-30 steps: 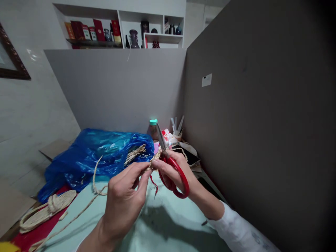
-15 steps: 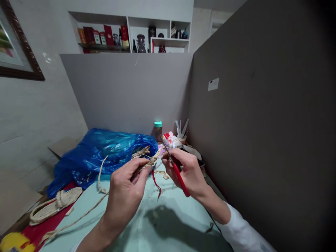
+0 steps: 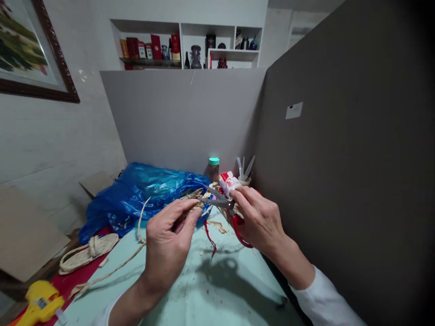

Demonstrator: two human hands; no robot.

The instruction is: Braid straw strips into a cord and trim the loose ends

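Note:
My left hand point(image 3: 173, 235) pinches a bundle of braided straw point(image 3: 208, 199) between thumb and fingers, above the pale green tabletop. Red-handled scissors point(image 3: 222, 203) are in my right hand point(image 3: 260, 217), their blades spread apart and pointing left at the straw by my left fingertips. Whether the blades touch the straw I cannot tell. A red cord point(image 3: 210, 240) dangles below the straw. From near my left wrist a long straw rope point(image 3: 112, 270) trails leftward over the table. Part of the straw is hidden behind my fingers and the scissors.
A blue plastic bag point(image 3: 136, 194) with straw at its mouth lies at the back. Woven straw sandal point(image 3: 90, 253) and yellow glue gun point(image 3: 42, 301) sit left on red cloth. Behind are a jar with green lid point(image 3: 214, 162) and a cup of sticks point(image 3: 245, 180). A grey partition point(image 3: 340, 181) borders the right.
The scissors have swung from lying across my right hand to pointing left, with their blades now opened around the straw's side. The view has turned slightly left.

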